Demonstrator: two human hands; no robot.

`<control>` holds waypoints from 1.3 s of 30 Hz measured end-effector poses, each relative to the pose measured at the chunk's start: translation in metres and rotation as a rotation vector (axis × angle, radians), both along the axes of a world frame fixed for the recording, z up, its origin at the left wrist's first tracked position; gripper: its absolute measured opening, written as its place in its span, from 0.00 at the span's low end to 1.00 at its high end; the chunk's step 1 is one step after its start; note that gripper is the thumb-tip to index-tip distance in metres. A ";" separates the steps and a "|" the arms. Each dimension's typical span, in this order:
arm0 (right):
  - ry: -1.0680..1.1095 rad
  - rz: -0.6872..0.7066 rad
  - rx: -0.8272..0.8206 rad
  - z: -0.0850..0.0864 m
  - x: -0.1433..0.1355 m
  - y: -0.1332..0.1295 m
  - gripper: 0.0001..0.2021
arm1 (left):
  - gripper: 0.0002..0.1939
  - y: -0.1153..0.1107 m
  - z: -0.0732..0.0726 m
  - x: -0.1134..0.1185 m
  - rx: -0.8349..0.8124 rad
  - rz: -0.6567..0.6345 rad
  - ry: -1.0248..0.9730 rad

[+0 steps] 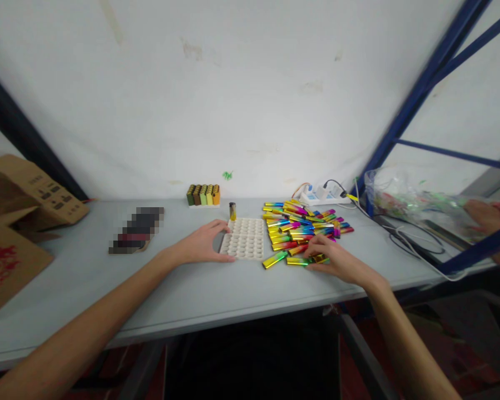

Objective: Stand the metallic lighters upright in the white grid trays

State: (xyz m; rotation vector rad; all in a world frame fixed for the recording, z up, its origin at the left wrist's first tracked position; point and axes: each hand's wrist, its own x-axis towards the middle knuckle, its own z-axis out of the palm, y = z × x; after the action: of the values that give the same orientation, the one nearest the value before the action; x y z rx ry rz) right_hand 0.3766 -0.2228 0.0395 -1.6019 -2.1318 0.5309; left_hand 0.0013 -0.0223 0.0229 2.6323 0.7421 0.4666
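A white tray (250,239) with rows of round hollows lies on the table in front of me. My left hand (208,243) spans its left side, fingers at the back corner and thumb at the front edge. Just behind the tray stands a single lighter (232,211), dark at the top and yellowish below. To the right is a heap of shiny rainbow-coloured metal lighter sleeves (281,244). At the near side of that heap, my right hand (327,256) has thumb and fingers closed around the end of one gold-green sleeve (296,261). Its other fingers partly cover more sleeves.
A block of lighters (203,195) stands by the wall. Left are a pixelated dark object (137,230) and cardboard boxes (16,244). A power strip (323,194), cables, a blue frame (400,122) and a plastic bag (400,194) are right. Another person's hand (487,214) shows far right.
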 end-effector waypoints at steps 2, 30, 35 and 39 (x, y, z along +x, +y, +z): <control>0.011 -0.013 0.019 0.003 -0.002 -0.001 0.10 | 0.37 0.000 0.000 -0.001 0.006 -0.004 -0.008; 1.132 -0.135 -0.057 -0.009 -0.058 0.021 0.17 | 0.36 0.001 -0.006 -0.003 -0.032 -0.015 -0.064; 1.039 -0.148 0.055 -0.003 -0.077 0.043 0.20 | 0.36 0.002 -0.010 -0.003 -0.035 -0.007 -0.080; 0.914 -0.165 0.178 0.018 -0.096 0.080 0.30 | 0.36 0.001 -0.010 -0.004 -0.042 -0.019 -0.089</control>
State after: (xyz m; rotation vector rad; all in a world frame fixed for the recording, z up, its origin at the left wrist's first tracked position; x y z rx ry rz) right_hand 0.2805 -0.1428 0.0572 -1.0993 -1.3060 0.7947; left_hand -0.0022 -0.0212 0.0125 2.5595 0.6910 0.5525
